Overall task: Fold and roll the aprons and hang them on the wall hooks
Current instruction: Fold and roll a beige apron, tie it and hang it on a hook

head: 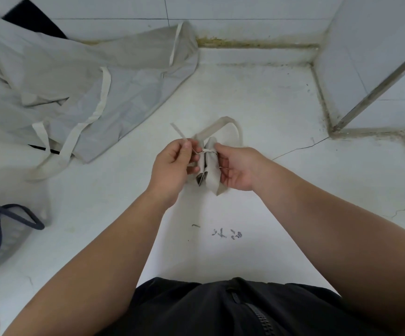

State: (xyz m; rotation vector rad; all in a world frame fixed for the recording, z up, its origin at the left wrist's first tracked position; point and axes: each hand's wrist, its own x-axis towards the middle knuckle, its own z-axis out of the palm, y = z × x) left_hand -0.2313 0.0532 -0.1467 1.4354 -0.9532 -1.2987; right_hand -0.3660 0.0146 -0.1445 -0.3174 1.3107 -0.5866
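Tying-off step: rolled apron point(210, 163) is held just down-right of the loose apron pile point(75, 93). Left hand point(170, 163) fingers pinch the tie strap point(178, 131), right hand point(237, 168) fingers grip the rolled apron. Next, I'd guess, cinch the knot snug.

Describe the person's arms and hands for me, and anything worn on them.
The left hand and right hand are bare: no gloves, and no rings, watch or bands that show. The left forearm and right forearm are uncovered to the frame edge, with no sleeve in view. Below them is a black garment with a dark zip.
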